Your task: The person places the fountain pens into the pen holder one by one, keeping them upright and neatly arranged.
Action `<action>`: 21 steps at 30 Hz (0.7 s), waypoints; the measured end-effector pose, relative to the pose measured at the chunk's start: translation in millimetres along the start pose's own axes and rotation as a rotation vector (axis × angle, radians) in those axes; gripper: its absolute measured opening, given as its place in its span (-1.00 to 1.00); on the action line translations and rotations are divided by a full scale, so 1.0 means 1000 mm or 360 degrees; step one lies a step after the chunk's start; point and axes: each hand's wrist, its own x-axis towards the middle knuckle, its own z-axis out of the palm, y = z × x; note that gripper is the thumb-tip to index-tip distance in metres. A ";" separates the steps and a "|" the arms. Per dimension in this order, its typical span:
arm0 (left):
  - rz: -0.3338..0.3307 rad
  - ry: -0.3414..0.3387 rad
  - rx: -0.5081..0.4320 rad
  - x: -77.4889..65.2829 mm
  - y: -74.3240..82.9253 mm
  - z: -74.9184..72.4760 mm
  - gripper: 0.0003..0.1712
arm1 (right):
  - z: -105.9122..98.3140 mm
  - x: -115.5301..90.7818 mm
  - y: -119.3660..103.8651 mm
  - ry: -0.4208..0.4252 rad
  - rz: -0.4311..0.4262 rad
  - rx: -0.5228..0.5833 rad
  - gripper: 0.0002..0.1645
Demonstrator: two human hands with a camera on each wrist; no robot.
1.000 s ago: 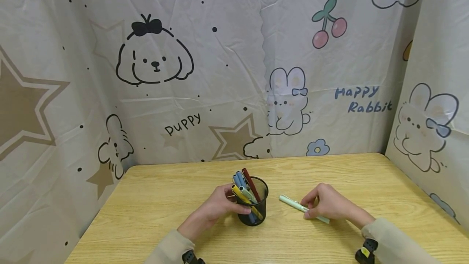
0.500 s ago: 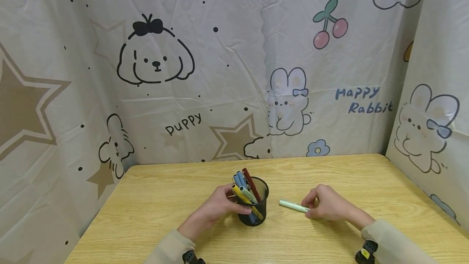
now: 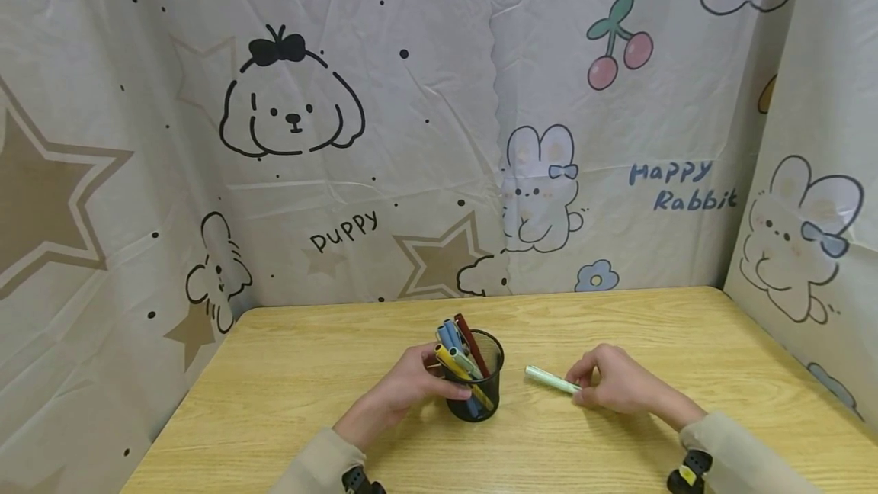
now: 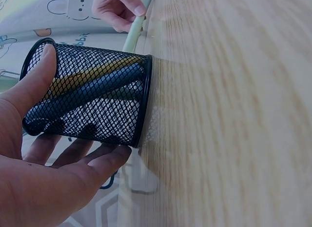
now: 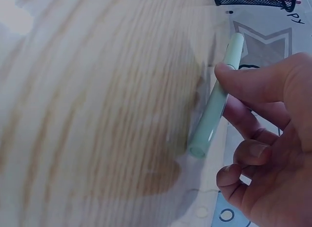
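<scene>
A black mesh pen holder (image 3: 495, 364) stands on the table, and my left hand (image 3: 408, 391) grips its side with thumb and fingers. Inside it lean a yellow pen (image 3: 449, 361), a dark red pen (image 3: 473, 345), a light green pen (image 3: 463, 364) and blue pens (image 3: 447, 336). To its right, my right hand (image 3: 617, 383) pinches another pale green pen (image 3: 549, 380) between thumb and fingers. In the right wrist view this pen (image 5: 214, 110) slants past the thumb, both ends showing. In the head view its near end is hidden by the hand.
The light wood table (image 3: 329, 349) runs back to a printed cloth (image 3: 425, 136) hung behind it, with more cloth along the left and right sides. A dark band with a device (image 3: 689, 471) sits at each wrist.
A second ago the pale green pen's near end stuck out beyond my right fingers; now the hand hides it, the pen having turned slightly. My left hand and the pen holder have stayed put.
</scene>
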 end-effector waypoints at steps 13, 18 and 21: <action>0.0011 -0.0004 0.0030 -0.002 0.002 0.000 -0.30 | -0.004 0.003 -0.011 0.0045 0.0019 0.0047 -0.83; -0.0004 -0.0014 0.0024 -0.001 0.002 -0.001 -0.31 | -0.004 0.004 -0.015 0.0039 0.0040 0.0087 -0.83; -0.0006 -0.0014 0.0022 0.000 0.000 -0.001 -0.32 | -0.004 0.004 -0.016 0.0047 0.0040 0.0111 -0.82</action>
